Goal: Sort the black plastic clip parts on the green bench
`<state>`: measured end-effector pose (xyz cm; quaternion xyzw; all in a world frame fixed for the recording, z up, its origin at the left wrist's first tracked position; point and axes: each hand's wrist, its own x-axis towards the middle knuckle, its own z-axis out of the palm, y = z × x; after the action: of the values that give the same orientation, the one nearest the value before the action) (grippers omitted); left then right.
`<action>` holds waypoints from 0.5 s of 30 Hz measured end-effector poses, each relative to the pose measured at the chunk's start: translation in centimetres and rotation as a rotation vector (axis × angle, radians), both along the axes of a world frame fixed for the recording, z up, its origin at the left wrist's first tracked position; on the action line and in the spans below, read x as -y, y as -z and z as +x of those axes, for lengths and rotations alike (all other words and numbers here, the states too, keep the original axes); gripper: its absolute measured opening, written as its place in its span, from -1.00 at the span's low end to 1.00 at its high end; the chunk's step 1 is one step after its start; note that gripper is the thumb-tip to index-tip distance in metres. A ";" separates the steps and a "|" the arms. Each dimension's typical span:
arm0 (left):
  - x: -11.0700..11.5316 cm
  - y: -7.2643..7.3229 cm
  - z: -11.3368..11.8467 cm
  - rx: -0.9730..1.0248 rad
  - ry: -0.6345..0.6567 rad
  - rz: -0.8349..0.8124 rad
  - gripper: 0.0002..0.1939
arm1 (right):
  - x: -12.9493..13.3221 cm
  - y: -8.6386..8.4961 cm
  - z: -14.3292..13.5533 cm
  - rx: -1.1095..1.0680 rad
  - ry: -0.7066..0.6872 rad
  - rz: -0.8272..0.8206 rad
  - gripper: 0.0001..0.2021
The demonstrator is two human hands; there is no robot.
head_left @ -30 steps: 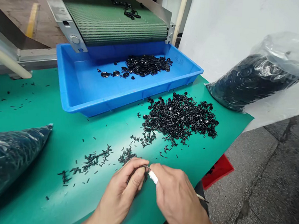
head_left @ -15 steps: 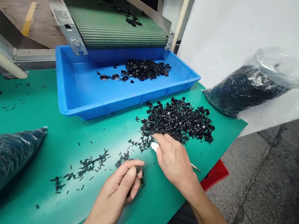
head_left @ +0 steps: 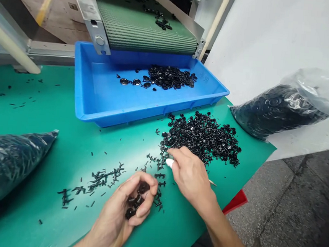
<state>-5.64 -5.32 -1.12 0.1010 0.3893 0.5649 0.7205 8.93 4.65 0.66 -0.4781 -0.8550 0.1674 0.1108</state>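
My left hand [head_left: 128,205] is cupped, palm up, with its fingers curled round several small black plastic parts [head_left: 136,202], some with round heads. My right hand [head_left: 190,174] is closed, and a thin pale stick [head_left: 212,183] sticks out behind it; most of its length is hidden by the hand. A white covering [head_left: 169,162] wraps one fingertip of that hand. Its fingertips are at the near left edge of a heap of small black plastic parts [head_left: 206,136]. Between the hands lie loose black branched pieces [head_left: 160,175].
A blue tray [head_left: 151,112] holding black round parts stands under the end of a green conveyor belt [head_left: 149,37]. Filled clear bags lie at left [head_left: 8,163] and right [head_left: 278,106]. Black scraps [head_left: 102,179] are scattered on the green tabletop [head_left: 53,106]. A red container [head_left: 236,202] is below the edge.
My left hand's fingers have loosened from a pinch, so the black parts in its palm now show. My right hand stays beside the heap. The view has shifted slightly left.
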 end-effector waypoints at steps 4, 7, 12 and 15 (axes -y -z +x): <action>0.0 0.1 0.1 0.040 0.011 0.031 -0.61 | -0.8 0.5 -0.4 0.005 -0.030 -0.018 -0.76; 0.0 0.1 0.5 -0.066 0.047 0.050 -0.64 | 0.0 0.4 0.4 -0.090 -0.020 -0.045 -0.77; 0.1 0.4 1.2 -0.230 0.091 0.110 -0.76 | 3.0 -0.7 1.3 -0.314 -0.102 -0.044 -0.75; 0.1 0.7 1.2 -0.256 0.108 0.131 -0.73 | 4.6 -1.2 1.2 -0.381 -0.163 -0.034 -0.75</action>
<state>-4.48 -5.42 -1.78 0.2402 0.4343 0.5319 0.6861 10.10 0.07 1.89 -0.3689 -0.8515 0.2775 0.2487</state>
